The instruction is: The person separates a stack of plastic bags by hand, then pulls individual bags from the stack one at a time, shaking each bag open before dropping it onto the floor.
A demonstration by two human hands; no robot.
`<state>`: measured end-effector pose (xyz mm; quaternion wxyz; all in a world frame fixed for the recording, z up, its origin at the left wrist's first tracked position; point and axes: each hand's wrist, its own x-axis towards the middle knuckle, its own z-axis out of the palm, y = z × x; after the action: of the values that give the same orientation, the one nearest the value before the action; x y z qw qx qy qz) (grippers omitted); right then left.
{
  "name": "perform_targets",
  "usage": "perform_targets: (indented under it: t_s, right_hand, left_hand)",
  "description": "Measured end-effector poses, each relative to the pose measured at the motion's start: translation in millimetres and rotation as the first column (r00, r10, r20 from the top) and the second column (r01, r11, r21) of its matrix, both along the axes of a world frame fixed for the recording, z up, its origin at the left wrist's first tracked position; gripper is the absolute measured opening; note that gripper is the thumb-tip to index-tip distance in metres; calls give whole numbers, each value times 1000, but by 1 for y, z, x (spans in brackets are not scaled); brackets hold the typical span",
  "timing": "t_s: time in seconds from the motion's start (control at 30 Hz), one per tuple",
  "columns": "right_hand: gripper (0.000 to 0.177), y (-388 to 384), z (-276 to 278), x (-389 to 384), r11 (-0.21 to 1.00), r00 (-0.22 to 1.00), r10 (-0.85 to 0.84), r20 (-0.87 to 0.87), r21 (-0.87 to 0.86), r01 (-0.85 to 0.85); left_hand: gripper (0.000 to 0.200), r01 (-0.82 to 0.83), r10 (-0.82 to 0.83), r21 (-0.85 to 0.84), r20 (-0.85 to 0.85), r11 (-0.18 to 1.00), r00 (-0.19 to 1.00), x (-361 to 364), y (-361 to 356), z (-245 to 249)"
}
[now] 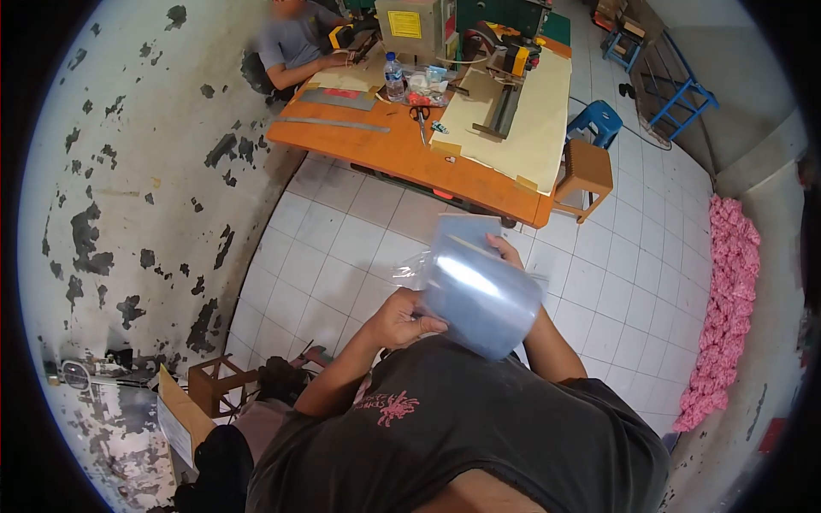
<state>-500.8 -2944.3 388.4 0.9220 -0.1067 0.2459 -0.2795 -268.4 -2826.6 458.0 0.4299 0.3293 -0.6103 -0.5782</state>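
A bluish, shiny clear plastic sheet, bent into a curve, is held in front of my chest. My left hand grips its lower left edge, with the thumb on top. At the upper right edge, my right hand holds the sheet; part of this hand and its wrist are hidden behind the plastic. Crinkled transparent film sticks out to the left of the sheet.
Ahead is an orange table with scissors, a bottle and machines. A co-worker sits at its far left. Stools stand right. Pink bundles line the right wall; a cardboard box is lower left.
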Motion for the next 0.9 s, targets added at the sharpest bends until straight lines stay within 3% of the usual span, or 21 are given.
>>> perform_targets:
  t_s: [0.03,0.1,0.17,0.23,0.27,0.3,0.33,0.4,0.43,0.47,0.5,0.53,0.57,0.6,0.63,0.67,0.73,0.77,0.8,0.83,0.9]
  right_hand:
    - [56,-4,7,1,1000,1000,8,-13,6,-8]
    - [51,-12,36,9,1000,1000,10,2,-16,-10]
    - [50,-32,47,19,999,1000,2,17,-33,-1]
    - [49,-60,48,21,928,987,-128,-95,-363,85]
    - [50,-57,75,22,826,937,-299,-182,-541,159]
    - [49,-61,88,21,793,920,-347,-182,-581,184]
    - [47,-66,99,18,759,902,-394,-179,-617,209]
    - [44,-67,131,10,716,897,-400,-189,-676,177]
    - [41,-66,139,6,678,904,-374,-205,-726,116]
    - [41,-64,135,4,676,894,-398,-204,-724,136]
    - [39,-61,128,3,550,863,-456,-216,-831,82]
    - [36,-57,124,3,410,830,-512,-221,-912,10]
    - [34,-45,136,5,325,880,-452,-144,-946,12]
    - [34,-34,134,8,322,873,-466,-143,-947,17]
    - [31,-21,131,11,318,889,-452,-75,-945,82]
    - [28,-11,129,11,312,899,-437,-5,-939,147]
    - [22,-4,129,4,-16,934,-358,3,-1000,-3]
    - [21,-3,119,3,-73,965,-261,-42,-995,-63]
    - [19,-1,108,4,-132,983,-160,-95,-984,-117]
    - [19,7,109,5,-133,982,-166,-91,-985,-113]
    - [18,22,116,3,-107,995,23,-96,-990,-93]
  left_hand:
    - [18,-3,3,-4,-2,1000,1000,2,-2,-1]
    - [13,157,-140,-120,136,980,981,6,-6,-3]
    - [13,148,-120,-127,202,981,972,6,-9,3]
    - [13,164,-122,-146,263,976,957,4,-14,4]
    - [14,42,30,-244,283,969,959,4,-16,2]
    - [18,-73,177,-341,285,937,942,4,-18,0]
    - [18,-41,145,-345,282,938,948,3,-19,-1]
    - [30,-325,292,-230,-167,917,942,8,-20,-4]
    - [30,-297,264,-229,-166,927,950,10,-19,-9]
    - [33,-348,300,-96,-329,933,895,14,-18,-18]
    - [37,-373,350,47,-472,926,809,19,-18,-29]
    - [37,-354,333,47,-471,934,817,24,-21,-43]
    - [36,-364,407,196,-582,910,704,28,-26,-62]
    - [36,-348,487,342,-661,873,571,36,-33,-86]
    - [45,-153,362,331,-788,931,498,51,-44,-125]
    - [45,-139,349,325,-790,935,505,47,-46,-121]
    - [50,16,240,301,-793,954,560,35,-53,-109]
    - [50,31,226,294,-794,955,564,28,-58,-94]
    - [51,102,260,390,-764,915,591,24,-61,-78]
    - [53,161,293,483,-728,861,620,19,-63,-56]
    - [56,260,340,647,-650,717,679,8,-70,-14]
